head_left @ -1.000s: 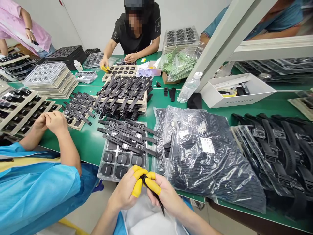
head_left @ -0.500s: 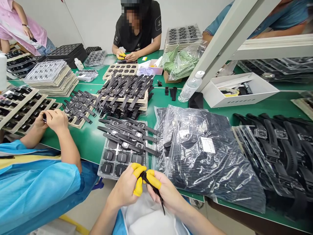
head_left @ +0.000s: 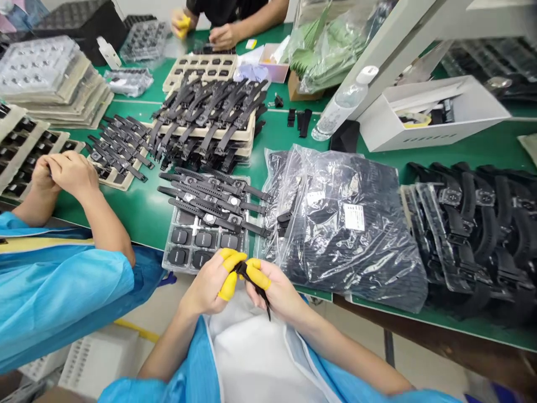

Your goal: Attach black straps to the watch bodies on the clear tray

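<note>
Above my lap, just off the table's near edge, both hands pinch one black watch strap point(head_left: 264, 298). My left hand point(head_left: 205, 284), with yellow finger covers, grips its upper end, where my fingers hide whatever joins there. My right hand point(head_left: 276, 286), also in yellow covers, is closed on the strap beside it, and the free end hangs down. Just beyond my hands lies a clear plastic tray point(head_left: 166, 258) with square black watch cases point(head_left: 203, 239) in its compartments. Several strapped watches point(head_left: 213, 197) lie across its far half.
A clear bag of black straps point(head_left: 335, 235) fills the table to the right, with strapped watches point(head_left: 465, 224) beyond it. Stacked watch trays point(head_left: 205, 120), a bottle point(head_left: 342, 106) and a white box point(head_left: 436, 120) stand farther back. At left are a co-worker's hands point(head_left: 69, 173); another co-worker sits opposite.
My view has tilted downward, showing more of my lap. Both my hands keep their pinch on the strap. The co-worker opposite has moved one yellow-covered hand away from the other, toward the left.
</note>
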The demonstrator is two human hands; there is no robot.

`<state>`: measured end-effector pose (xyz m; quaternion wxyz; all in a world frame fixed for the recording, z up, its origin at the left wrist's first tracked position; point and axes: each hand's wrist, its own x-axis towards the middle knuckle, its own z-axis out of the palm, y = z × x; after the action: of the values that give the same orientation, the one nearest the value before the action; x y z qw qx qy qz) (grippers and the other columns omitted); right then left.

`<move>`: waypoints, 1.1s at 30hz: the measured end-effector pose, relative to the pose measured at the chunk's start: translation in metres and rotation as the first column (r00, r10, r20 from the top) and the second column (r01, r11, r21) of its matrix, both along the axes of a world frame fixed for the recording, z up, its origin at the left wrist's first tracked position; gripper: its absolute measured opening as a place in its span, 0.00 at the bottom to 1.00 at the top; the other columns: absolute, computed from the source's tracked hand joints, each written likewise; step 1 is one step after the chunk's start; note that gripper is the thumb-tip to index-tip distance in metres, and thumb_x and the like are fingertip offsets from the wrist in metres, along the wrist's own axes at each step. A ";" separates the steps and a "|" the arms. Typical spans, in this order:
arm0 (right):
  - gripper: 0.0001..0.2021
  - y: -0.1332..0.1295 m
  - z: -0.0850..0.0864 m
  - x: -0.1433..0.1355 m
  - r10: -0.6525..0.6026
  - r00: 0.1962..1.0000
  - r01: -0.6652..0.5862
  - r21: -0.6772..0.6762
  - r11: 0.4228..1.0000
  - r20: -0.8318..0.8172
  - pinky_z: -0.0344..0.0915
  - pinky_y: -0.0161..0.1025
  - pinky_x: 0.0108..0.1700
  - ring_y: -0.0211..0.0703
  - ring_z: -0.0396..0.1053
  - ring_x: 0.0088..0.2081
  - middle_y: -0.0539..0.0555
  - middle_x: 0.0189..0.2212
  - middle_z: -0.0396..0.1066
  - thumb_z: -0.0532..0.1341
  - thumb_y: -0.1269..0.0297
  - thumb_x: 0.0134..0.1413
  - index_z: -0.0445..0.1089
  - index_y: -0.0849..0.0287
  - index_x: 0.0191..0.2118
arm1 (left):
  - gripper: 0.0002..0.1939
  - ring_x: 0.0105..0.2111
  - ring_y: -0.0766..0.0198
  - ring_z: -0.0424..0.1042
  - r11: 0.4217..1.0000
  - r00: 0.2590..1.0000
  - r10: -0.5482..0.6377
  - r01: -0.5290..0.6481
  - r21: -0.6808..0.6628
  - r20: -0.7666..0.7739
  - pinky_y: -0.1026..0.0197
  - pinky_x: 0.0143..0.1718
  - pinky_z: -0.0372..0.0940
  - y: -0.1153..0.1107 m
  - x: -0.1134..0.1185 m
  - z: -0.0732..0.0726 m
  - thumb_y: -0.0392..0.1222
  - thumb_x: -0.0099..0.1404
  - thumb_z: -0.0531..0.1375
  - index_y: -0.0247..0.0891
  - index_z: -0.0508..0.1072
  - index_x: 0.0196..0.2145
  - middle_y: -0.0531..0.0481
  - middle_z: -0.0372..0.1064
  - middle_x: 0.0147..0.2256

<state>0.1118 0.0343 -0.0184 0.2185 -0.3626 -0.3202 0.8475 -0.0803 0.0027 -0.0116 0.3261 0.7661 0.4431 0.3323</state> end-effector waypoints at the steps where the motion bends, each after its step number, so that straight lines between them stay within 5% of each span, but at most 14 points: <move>1: 0.29 0.000 0.001 0.001 -0.003 1.000 0.003 -0.002 1.000 -0.004 0.48 0.30 0.17 0.31 0.53 0.13 0.44 0.13 0.66 0.65 0.32 0.53 0.63 0.56 0.33 | 0.23 0.53 0.50 0.69 1.000 1.000 0.000 0.000 -0.006 0.011 0.46 0.55 0.67 0.000 0.001 0.000 0.42 0.78 0.46 0.37 0.62 0.66 0.36 0.69 0.53; 11: 0.28 -0.002 0.003 0.002 -0.023 0.999 0.023 -0.003 1.000 -0.032 0.50 0.30 0.17 0.31 0.53 0.13 0.43 0.13 0.66 0.64 0.33 0.56 0.62 0.55 0.33 | 0.23 0.54 0.51 0.68 1.000 0.998 0.006 -0.006 -0.002 0.070 0.48 0.56 0.66 0.001 0.003 0.001 0.40 0.78 0.46 0.37 0.60 0.68 0.36 0.68 0.55; 25: 0.26 0.004 0.008 0.001 0.015 1.000 -0.015 -0.026 1.000 -0.013 0.47 0.29 0.14 0.30 0.51 0.11 0.43 0.12 0.66 0.65 0.36 0.57 0.63 0.56 0.32 | 0.22 0.48 0.50 0.69 0.998 0.992 0.005 0.003 0.057 -0.126 0.48 0.49 0.70 0.007 0.002 0.006 0.37 0.74 0.49 0.37 0.64 0.63 0.38 0.70 0.48; 33: 0.25 0.001 0.012 0.003 0.052 0.998 -0.054 0.069 0.996 0.026 0.51 0.30 0.15 0.32 0.56 0.13 0.45 0.14 0.69 0.65 0.38 0.57 0.65 0.57 0.35 | 0.22 0.49 0.50 0.69 0.999 0.998 -0.032 0.032 -0.002 0.059 0.47 0.48 0.70 0.003 0.002 0.002 0.39 0.74 0.47 0.37 0.62 0.63 0.37 0.68 0.49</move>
<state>0.1150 0.0357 -0.0065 0.2046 -0.3564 -0.3616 0.8368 -0.0785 0.0059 -0.0093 0.3455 0.7624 0.4217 0.3487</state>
